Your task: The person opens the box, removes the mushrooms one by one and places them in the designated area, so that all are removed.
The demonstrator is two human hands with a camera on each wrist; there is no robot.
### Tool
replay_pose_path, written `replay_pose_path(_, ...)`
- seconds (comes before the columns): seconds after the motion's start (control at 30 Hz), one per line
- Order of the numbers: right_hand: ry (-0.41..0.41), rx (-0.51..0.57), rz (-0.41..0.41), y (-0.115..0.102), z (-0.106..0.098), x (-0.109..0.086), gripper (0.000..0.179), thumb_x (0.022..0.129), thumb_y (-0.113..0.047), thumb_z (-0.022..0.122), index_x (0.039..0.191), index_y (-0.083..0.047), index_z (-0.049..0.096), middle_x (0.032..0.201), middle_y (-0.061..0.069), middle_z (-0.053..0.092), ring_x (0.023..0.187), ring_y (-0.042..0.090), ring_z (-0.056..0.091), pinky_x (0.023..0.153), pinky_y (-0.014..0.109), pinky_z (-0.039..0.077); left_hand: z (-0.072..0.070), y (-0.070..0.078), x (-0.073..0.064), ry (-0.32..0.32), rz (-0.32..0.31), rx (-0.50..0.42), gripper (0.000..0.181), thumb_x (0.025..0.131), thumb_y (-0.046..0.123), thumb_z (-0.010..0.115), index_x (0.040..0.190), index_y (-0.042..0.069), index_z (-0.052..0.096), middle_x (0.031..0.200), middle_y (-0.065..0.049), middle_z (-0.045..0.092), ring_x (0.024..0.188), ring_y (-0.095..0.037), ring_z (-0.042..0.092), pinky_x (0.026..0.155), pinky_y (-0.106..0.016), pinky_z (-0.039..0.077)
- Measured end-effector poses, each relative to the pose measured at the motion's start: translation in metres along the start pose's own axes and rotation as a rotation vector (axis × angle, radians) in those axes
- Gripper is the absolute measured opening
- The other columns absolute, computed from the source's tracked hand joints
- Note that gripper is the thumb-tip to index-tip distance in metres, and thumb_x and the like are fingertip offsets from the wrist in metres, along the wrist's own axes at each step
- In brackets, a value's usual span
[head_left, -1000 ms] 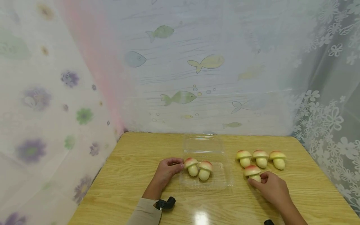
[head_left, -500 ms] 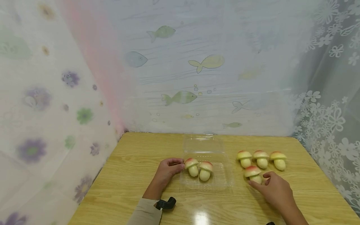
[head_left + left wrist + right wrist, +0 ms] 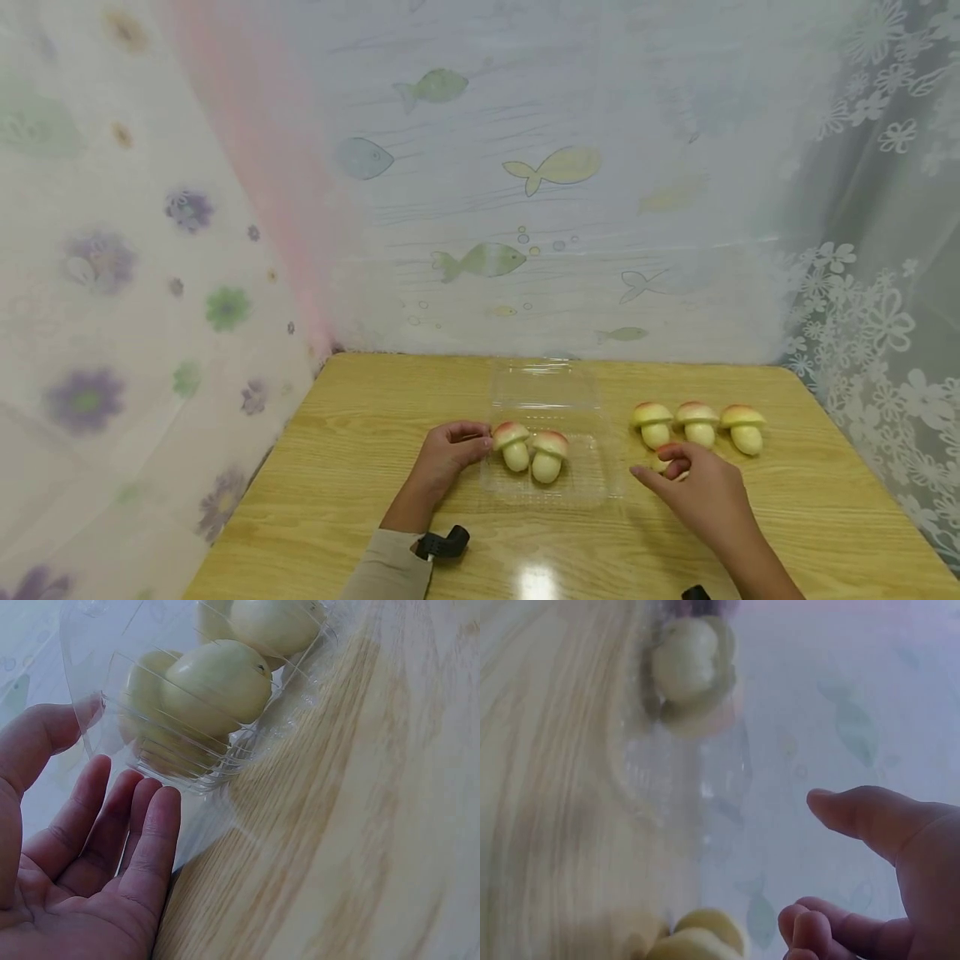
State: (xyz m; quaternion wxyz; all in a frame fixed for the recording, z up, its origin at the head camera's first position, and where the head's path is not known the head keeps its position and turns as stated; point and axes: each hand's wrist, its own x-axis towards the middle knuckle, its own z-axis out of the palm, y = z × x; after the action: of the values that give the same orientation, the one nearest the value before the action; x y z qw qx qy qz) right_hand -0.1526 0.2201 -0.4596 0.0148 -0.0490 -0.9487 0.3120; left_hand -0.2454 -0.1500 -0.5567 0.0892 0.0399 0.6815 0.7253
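Observation:
My left hand [image 3: 453,454] is at the left edge of an open clear plastic clamshell container [image 3: 585,487], its thumb and fingertips pinching the rim in the left wrist view. Inside that container lie two toy mushrooms, one with a reddish cap [image 3: 513,447] and another beside it [image 3: 549,457]. To the right, my right hand [image 3: 701,492] hovers with thumb and fingers apart, nothing between them in the right wrist view. Behind its fingers a further toy mushroom [image 3: 660,463] is mostly hidden on the table.
Three yellow toy mushrooms [image 3: 696,425] stand in a row at the back right of the wooden table [image 3: 375,392]. The container's lid [image 3: 543,385] is folded back toward the fish-patterned curtain [image 3: 480,308]. A flowered curtain hangs on each side.
My right hand has let go of the nearest right-hand mushroom and moved slightly left and up, now covering most of it. The left hand and container stay in place.

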Motion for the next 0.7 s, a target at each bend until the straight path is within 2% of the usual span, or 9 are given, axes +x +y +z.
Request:
replay_pose_path(0.17, -0.013, 0.030, -0.044, -0.020, 0.010, 0.004, 0.067, 0.083, -0.068, 0.076, 0.111, -0.007, 0.074, 0.088, -0.002, 0.071, 0.076, 0.011, 0.064, 0.062, 0.032, 0.053, 0.000, 0.000, 0.000, 0.005, -0.003, 0.011, 0.041, 0.088, 0.021, 0.085, 0.121, 0.001, 0.073, 0.131, -0.013, 0.069, 0.105, -0.015, 0.069, 0.086, -0.028, 0.059)
replay_pose_path(0.4, -0.028, 0.051, -0.123, -0.045, 0.028, 0.012, 0.038, 0.088, -0.052, 0.080, 0.099, -0.015, 0.079, 0.087, -0.004, 0.073, 0.078, 0.010, 0.065, 0.064, 0.032, 0.054, 0.001, 0.002, 0.000, 0.001, 0.001, -0.006, 0.041, 0.088, 0.020, 0.085, 0.121, -0.001, 0.073, 0.130, -0.014, 0.069, 0.104, -0.015, 0.069, 0.085, -0.027, 0.059)
replay_pose_path(0.7, -0.150, 0.096, -0.145, -0.067, 0.052, 0.026, 0.025, 0.087, -0.046, 0.082, 0.083, -0.021, 0.081, 0.080, -0.007, 0.074, 0.069, 0.010, 0.065, 0.060, 0.031, 0.054, 0.000, 0.001, 0.000, 0.004, -0.003, -0.017, 0.040, 0.087, 0.019, 0.086, 0.120, 0.000, 0.073, 0.128, -0.013, 0.070, 0.104, -0.015, 0.069, 0.084, -0.026, 0.059)
